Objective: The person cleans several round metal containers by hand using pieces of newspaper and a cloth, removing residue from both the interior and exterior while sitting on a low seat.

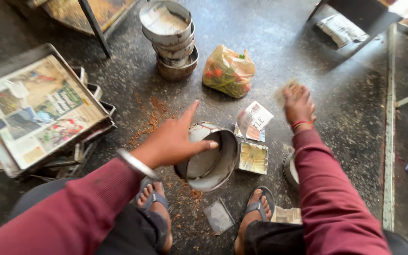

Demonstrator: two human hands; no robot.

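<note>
The round, shallow metal baking tin [211,160] is tipped on its edge just above the dark speckled floor [345,118], between the person's sandalled feet, and it could well slip and clatter down, since the left hand [173,139] pinches only its near rim with the thumb while the forefinger points away, far from the tin. Crumbs in it might also spill onto the reddish-brown crumb scatter [149,120] on the left. That left arm comes in from the near left, wrist bent, a metal bangle [135,163] at the cuff. The right hand [299,105] is stretched farther out on the right, blurred, closed around a pale crumpled wad, perhaps paper [286,92]; its grip cannot be judged more closely. Farther off stand a stack of round metal tins [172,40] and a clear plastic bag of vegetables [228,71].
</note>
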